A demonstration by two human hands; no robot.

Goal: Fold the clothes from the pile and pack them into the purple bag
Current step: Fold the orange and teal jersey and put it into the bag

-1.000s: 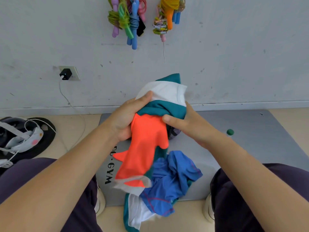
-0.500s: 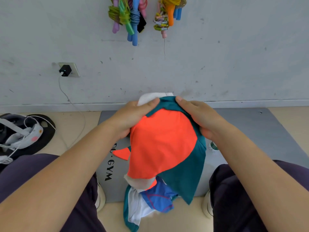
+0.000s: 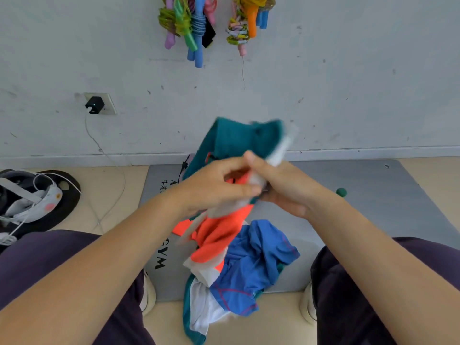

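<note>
A teal, orange and white garment is held up in front of the wall by both hands. The left hand is closed on the cloth, with its fingers curled around the orange and white part. The right hand is also closed on the garment, and a white edge is pinched near its thumb. The two hands are touching or almost touching; the picture is blurred there, so it cannot be told exactly. The orange lower part of the garment hangs down onto the pile.

The pile is lying on a grey mat on the floor, between the person's knees. A blue garment is seen on top of it, crumpled, and a white and teal piece reaches over the near edge of the mat. A small green object is placed on the mat, just beside the right wrist.

Coloured jump ropes are hung on the wall. A black charger is plugged in at the left, and a headset is lying on the floor at the far left.
</note>
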